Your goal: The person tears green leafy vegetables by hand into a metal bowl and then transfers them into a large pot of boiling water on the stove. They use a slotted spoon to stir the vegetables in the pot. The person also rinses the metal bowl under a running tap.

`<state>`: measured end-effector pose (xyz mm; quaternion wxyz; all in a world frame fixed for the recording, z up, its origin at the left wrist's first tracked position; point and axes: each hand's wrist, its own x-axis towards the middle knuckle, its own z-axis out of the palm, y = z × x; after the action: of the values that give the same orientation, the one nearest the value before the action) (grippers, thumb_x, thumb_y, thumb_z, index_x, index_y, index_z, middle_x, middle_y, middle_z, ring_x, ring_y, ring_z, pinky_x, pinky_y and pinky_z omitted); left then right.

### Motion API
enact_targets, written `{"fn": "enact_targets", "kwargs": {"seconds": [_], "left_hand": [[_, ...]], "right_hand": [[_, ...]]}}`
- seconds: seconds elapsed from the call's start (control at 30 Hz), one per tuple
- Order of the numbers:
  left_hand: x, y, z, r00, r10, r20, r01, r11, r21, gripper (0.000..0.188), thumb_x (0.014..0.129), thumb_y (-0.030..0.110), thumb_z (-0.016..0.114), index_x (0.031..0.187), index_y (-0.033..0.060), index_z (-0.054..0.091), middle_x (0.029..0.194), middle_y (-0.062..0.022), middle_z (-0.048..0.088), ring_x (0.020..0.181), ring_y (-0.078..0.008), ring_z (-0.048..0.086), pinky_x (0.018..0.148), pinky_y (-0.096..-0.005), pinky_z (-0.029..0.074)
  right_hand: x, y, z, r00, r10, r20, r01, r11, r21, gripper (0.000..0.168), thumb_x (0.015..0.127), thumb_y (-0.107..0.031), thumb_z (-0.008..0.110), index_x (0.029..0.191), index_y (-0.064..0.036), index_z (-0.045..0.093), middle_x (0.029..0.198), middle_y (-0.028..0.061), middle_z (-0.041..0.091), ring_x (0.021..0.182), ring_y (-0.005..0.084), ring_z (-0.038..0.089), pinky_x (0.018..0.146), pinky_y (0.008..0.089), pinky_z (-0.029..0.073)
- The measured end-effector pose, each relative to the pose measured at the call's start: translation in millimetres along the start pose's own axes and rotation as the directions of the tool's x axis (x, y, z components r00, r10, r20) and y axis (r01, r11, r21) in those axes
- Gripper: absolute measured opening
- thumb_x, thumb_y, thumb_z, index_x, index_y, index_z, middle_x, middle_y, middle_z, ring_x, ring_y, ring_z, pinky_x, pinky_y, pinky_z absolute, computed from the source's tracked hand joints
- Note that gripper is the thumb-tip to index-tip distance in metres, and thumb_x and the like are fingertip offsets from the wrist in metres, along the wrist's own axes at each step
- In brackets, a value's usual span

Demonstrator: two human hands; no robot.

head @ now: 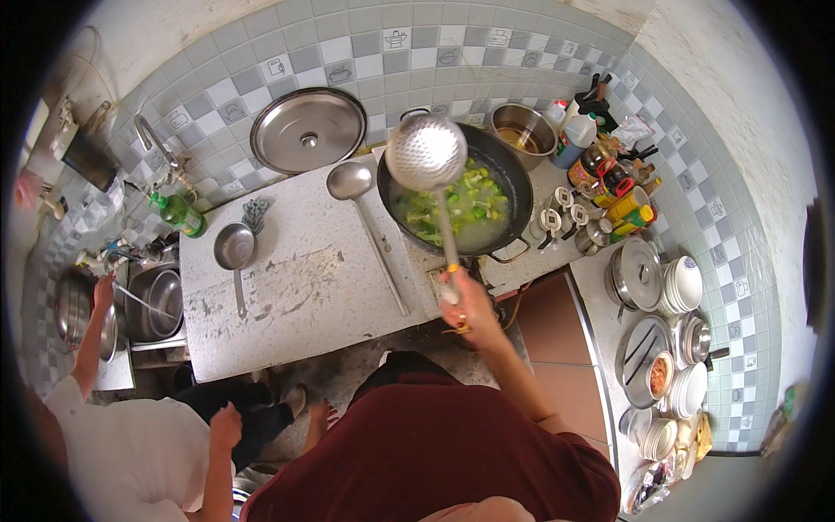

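My right hand [471,309] is closed around the handle of a perforated metal skimmer [427,153]. The skimmer's bowl is over the back left of a large black wok [524,209], covering part of it. Green broccoli pieces [479,199] lie in cloudy liquid in the wok. Low beside my body, my left hand [323,415] hangs with fingers apart and nothing seen in it. Left of the wok, a steel ladle [351,181] rests on the worn white counter [287,293].
Left on the counter are a small saucepan [235,246] and scouring pad [256,214]; a large lid [308,132] leans on the tiles. A steel pot [524,128], bottles [577,138] and glass jars [550,220] stand right. A co-worker [140,450] stands left, one hand at the sink.
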<state>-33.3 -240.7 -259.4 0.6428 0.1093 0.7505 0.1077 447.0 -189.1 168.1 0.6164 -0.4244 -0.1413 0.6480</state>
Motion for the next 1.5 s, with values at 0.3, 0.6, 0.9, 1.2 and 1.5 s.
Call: {"fn": "enact_targets", "kwargs": {"seconds": [0.3,0.6,0.9,1.2,1.5], "left_hand": [[2,-8,2,0.997,0.028,0.068,-0.026,0.999,-0.035,0.026,0.093,0.029,0.054,0.108,0.0084,0.054,0.097,-0.0123,0.06,0.084,-0.0318,0.062,0.066,-0.0508,0.052],[4,-26,4,0.998,-0.028,0.05,0.032,0.996,-0.086,0.026,0.093,0.028,0.054,0.108,0.008,0.055,0.095,-0.0108,0.061,0.081,-0.0301,0.062,0.064,-0.0504,0.052],[1,-15,9,0.999,-0.01,0.037,0.013,0.997,-0.076,0.025,0.093,0.028,0.054,0.108,0.0079,0.055,0.093,-0.0105,0.061,0.079,-0.0297,0.063,0.062,-0.0501,0.052],[-4,-31,8,1.0,-0.024,0.014,0.025,0.995,-0.092,0.025,0.093,0.029,0.054,0.107,0.0077,0.055,0.093,-0.0105,0.061,0.078,-0.0296,0.062,0.062,-0.0497,0.052],[-8,-41,14,0.999,-0.036,0.012,0.037,0.994,-0.099,0.025,0.093,0.029,0.054,0.107,0.0075,0.055,0.092,-0.0106,0.061,0.077,-0.0295,0.062,0.061,-0.0494,0.052]], "right_hand": [[-117,-170,-40,0.885,-0.466,0.01,-0.004,-0.028,-1.0,0.025,0.095,-0.024,0.055,0.105,-0.001,0.058,0.069,0.0106,0.055,0.064,0.0211,0.053,0.06,0.0337,0.043],[-151,-209,-27,0.949,-0.299,0.099,-0.036,-0.416,-0.909,0.03,0.089,-0.025,0.061,0.108,-0.001,0.061,0.09,0.0217,0.064,0.084,0.042,0.059,0.073,0.0449,0.045],[-91,-186,-58,0.895,-0.397,0.206,0.051,-0.367,-0.929,0.034,0.087,-0.02,0.061,0.117,-0.005,0.06,0.095,0.0234,0.065,0.088,0.0437,0.06,0.078,0.049,0.046],[-49,-199,-72,0.88,-0.47,0.06,0.032,-0.068,-0.997,0.04,0.091,-0.019,0.061,0.13,-0.009,0.056,0.1,0.0223,0.067,0.088,0.0294,0.067,0.078,0.0355,0.049],[38,-219,-114,0.856,-0.516,0.027,-0.015,-0.076,-0.997,0.039,0.094,-0.023,0.057,0.128,-0.004,0.056,0.087,0.0184,0.068,0.078,0.0247,0.064,0.073,0.0363,0.048]]}}
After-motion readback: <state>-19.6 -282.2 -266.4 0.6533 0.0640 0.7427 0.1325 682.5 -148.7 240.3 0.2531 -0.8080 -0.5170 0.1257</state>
